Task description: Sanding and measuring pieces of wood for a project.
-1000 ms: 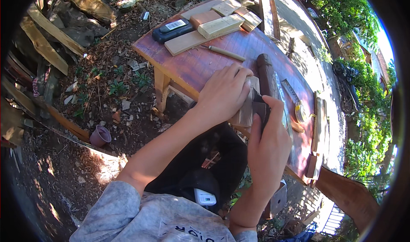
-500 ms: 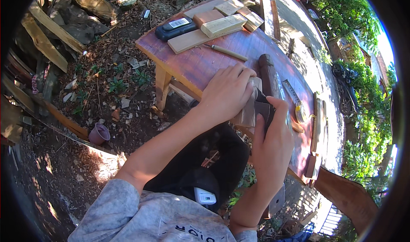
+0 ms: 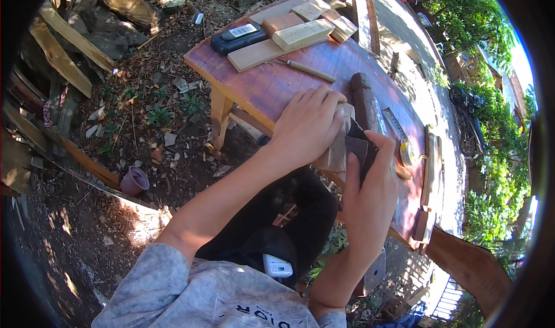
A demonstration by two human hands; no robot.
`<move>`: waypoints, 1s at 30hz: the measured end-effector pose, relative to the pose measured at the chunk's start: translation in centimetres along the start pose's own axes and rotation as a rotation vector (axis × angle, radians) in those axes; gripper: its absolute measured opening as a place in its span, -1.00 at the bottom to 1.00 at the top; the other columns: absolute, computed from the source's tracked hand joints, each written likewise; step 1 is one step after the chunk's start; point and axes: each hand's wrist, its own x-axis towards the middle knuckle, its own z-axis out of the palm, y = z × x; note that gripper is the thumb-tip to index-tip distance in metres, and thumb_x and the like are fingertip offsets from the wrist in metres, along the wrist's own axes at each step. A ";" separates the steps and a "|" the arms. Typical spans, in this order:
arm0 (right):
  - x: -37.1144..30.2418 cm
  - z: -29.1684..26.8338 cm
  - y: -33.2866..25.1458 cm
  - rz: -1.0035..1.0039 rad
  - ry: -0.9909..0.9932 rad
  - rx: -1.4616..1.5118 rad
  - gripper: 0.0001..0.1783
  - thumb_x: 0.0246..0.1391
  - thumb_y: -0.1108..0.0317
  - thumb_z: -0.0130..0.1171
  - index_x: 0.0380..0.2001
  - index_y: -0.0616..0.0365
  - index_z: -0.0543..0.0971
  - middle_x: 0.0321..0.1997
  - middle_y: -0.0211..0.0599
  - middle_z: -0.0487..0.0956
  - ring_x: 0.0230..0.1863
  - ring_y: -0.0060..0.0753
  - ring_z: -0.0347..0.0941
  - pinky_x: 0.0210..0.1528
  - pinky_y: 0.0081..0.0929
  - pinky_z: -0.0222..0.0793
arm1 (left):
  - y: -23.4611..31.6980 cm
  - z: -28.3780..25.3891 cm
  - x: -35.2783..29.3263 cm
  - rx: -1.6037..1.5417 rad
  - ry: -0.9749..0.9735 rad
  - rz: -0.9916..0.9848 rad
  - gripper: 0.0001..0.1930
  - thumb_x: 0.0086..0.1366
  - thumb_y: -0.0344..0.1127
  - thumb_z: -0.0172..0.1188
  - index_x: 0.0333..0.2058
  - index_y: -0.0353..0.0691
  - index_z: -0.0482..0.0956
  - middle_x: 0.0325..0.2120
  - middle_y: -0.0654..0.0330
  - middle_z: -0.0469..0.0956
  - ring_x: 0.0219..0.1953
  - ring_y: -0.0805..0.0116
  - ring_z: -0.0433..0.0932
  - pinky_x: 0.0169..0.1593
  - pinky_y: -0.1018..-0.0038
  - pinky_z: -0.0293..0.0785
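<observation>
My left hand (image 3: 308,124) is closed over a pale wooden block (image 3: 334,156) at the near edge of the table, its fingers wrapped over the block's far end. Pinched between the thumb and fingers of my right hand (image 3: 373,174) is a folded sheet of dark sandpaper (image 3: 359,147). The sheet lies against the block's right side; how much of it touches is partly hidden by the fingers. Just beyond both hands, a dark brown length of wood (image 3: 362,94) rests on the reddish table (image 3: 254,91).
Far on the table are a black case (image 3: 238,39), several wood blocks (image 3: 302,34) and a slim wooden-handled tool (image 3: 310,71). A metal rule (image 3: 395,123) and a tape measure (image 3: 407,154) lie right of my hands. Wood strips (image 3: 426,195) line the right edge.
My right hand and the sandpaper have shifted very slightly along the block, with the fingers bent a little more. My left hand and the block stay in place.
</observation>
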 end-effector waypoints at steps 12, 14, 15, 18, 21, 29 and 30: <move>0.8 0.6 -0.1 0.012 0.018 -0.035 -0.59 0.43 0.42 0.21 0.27 0.01 0.42 -0.20 0.10 0.73 -0.28 0.27 0.70 -0.30 0.08 0.51 | -0.1 0.3 0.1 0.063 0.016 0.054 -0.67 0.56 -0.21 0.10 0.18 -0.19 0.54 0.08 0.01 0.58 0.21 -0.07 0.55 0.30 0.05 0.37; 0.5 0.5 0.0 -0.003 0.020 -0.045 -0.59 0.42 0.42 0.21 0.26 0.01 0.43 -0.23 0.09 0.73 -0.29 0.26 0.70 -0.31 0.07 0.51 | -0.2 -0.1 0.2 0.057 0.013 0.047 -0.67 0.56 -0.21 0.11 0.19 -0.18 0.54 0.07 0.02 0.58 0.20 -0.06 0.55 0.29 0.05 0.37; 0.3 0.4 0.1 -0.026 0.022 -0.052 -0.59 0.42 0.42 0.22 0.26 0.01 0.43 -0.25 0.09 0.73 -0.30 0.25 0.70 -0.32 0.05 0.51 | -0.2 0.0 0.3 0.060 0.016 0.046 -0.67 0.56 -0.21 0.11 0.19 -0.18 0.54 0.07 0.02 0.58 0.20 -0.06 0.55 0.29 0.05 0.37; 0.2 -0.4 -0.6 -0.008 -0.004 -0.062 -0.60 0.41 0.43 0.22 0.25 0.05 0.43 -0.24 0.10 0.73 -0.30 0.23 0.70 -0.32 0.04 0.52 | 0.0 0.3 0.1 0.050 0.005 0.043 -0.67 0.56 -0.20 0.11 0.18 -0.16 0.56 0.07 0.03 0.59 0.19 -0.06 0.56 0.29 0.05 0.36; 0.6 1.4 0.1 -0.008 0.050 -0.040 -0.59 0.41 0.41 0.23 0.25 0.05 0.43 -0.22 0.10 0.73 -0.30 0.22 0.71 -0.31 0.03 0.53 | -0.1 0.2 0.2 0.054 0.028 0.048 -0.68 0.56 -0.19 0.12 0.17 -0.16 0.57 0.07 0.04 0.60 0.18 -0.06 0.56 0.28 0.04 0.36; 0.5 1.1 -0.3 0.001 0.032 -0.096 -0.62 0.43 0.39 0.22 0.24 0.03 0.44 -0.32 0.05 0.73 -0.34 0.22 0.71 -0.35 0.05 0.51 | -0.1 0.1 0.4 0.044 0.039 0.057 -0.68 0.55 -0.18 0.13 0.15 -0.16 0.57 0.05 0.05 0.61 0.19 -0.02 0.57 0.31 0.07 0.33; 0.8 2.0 0.3 -0.028 0.090 -0.080 -0.62 0.42 0.40 0.22 0.23 0.03 0.44 -0.35 0.04 0.72 -0.35 0.22 0.70 -0.35 0.04 0.50 | 0.0 0.1 0.4 0.042 0.039 0.062 -0.68 0.55 -0.18 0.13 0.15 -0.16 0.57 0.05 0.05 0.61 0.19 -0.02 0.57 0.31 0.07 0.33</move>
